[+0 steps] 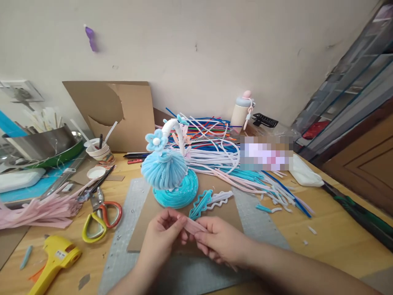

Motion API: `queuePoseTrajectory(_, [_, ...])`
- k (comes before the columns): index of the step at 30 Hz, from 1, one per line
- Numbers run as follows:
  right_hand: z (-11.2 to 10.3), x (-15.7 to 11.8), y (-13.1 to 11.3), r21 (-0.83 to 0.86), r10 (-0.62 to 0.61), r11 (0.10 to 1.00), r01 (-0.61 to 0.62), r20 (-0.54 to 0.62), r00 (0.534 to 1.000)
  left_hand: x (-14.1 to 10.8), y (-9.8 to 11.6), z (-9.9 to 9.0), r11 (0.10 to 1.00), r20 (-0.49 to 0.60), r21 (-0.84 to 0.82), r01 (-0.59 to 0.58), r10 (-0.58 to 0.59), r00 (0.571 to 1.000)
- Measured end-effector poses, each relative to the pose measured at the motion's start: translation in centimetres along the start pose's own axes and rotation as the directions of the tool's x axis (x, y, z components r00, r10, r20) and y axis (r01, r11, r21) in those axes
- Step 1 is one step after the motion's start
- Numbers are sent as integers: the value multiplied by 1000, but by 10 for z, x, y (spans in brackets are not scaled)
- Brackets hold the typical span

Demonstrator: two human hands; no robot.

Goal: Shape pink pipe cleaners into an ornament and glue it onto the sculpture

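Note:
Between my two hands is a small bunch of pale pink pipe cleaners (194, 225). My left hand (167, 234) pinches its left end with thumb and fingers, while my right hand (221, 241) wraps round the other end. Just beyond my fingers, wavy blue pipe cleaners (201, 204) and wavy white pipe cleaners (221, 198) lie on a cardboard sheet (138, 239). Behind my left hand stands a lamp-shaped pipe-cleaner piece (164, 170), with a pleated blue shade, a blue flower, a white curved stem and a coiled turquoise base.
Pliers (101, 217) and a yellow hot glue gun (58, 258) lie at the left, near pink pipe cleaners (46, 209). Many coloured pipe cleaners (215, 155) cover the back of the table. A bottle (241, 112) stands by the wall. A grey cutting mat (118, 262) lies under the cardboard.

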State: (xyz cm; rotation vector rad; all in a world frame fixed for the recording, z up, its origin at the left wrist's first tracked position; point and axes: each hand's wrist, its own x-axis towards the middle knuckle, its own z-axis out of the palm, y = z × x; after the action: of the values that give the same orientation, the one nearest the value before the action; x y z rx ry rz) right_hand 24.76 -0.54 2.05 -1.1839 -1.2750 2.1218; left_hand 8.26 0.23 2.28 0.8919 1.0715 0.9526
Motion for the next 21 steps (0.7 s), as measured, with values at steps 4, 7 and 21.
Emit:
queuePoseTrajectory(4, [1, -1, -2, 57, -41, 997, 44, -45, 998, 2, -1, 2, 980, -24, -199, 33, -39, 999])
queuePoseTrajectory(7, [2, 3, 2, 125, -65, 990, 71, -53, 997, 1, -3, 7, 967, -72, -254, 16, -35, 997])
queuePoseTrajectory(21, [9, 8, 20, 225, -59, 972, 63, -26, 998, -2, -6, 10, 925, -19, -361, 121, -138, 990])
